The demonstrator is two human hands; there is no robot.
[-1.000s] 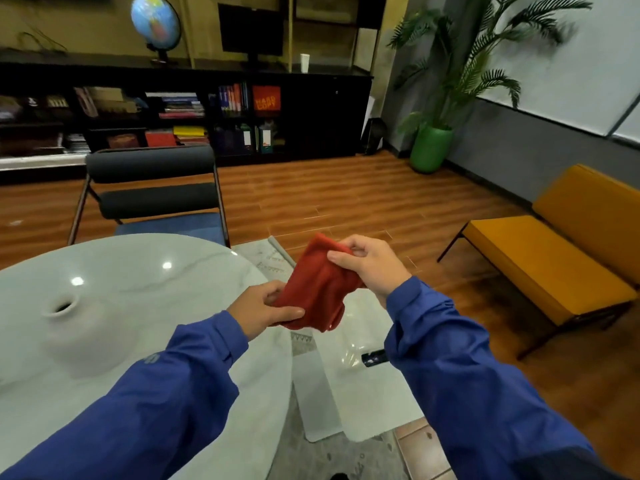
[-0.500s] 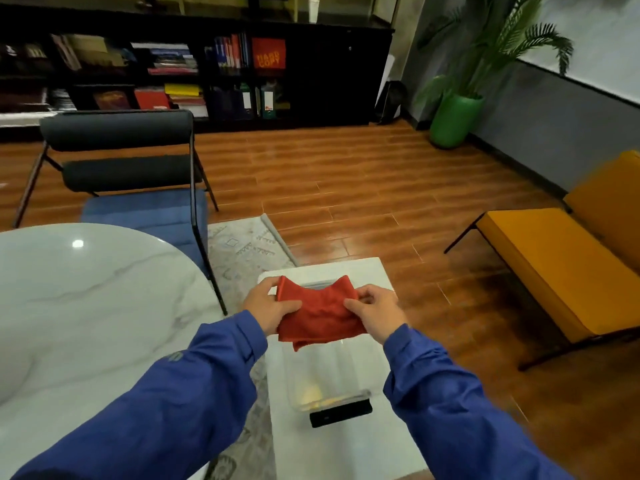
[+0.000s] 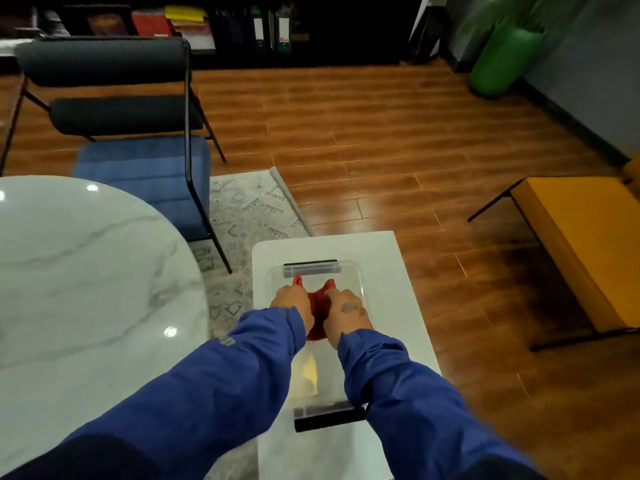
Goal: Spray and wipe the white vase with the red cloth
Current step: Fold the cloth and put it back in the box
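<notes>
Left hand (image 3: 292,303) and right hand (image 3: 344,311) both grip the red cloth (image 3: 317,308), bunched between them, low inside a clear bin (image 3: 349,271) on a white side table (image 3: 391,271). Marble table (image 3: 86,278) left. Vase out of frame.

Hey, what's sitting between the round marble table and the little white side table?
In the head view, a strip of patterned rug on the floor fills the gap between the marble table and the white side table; nothing else lies there.
</notes>
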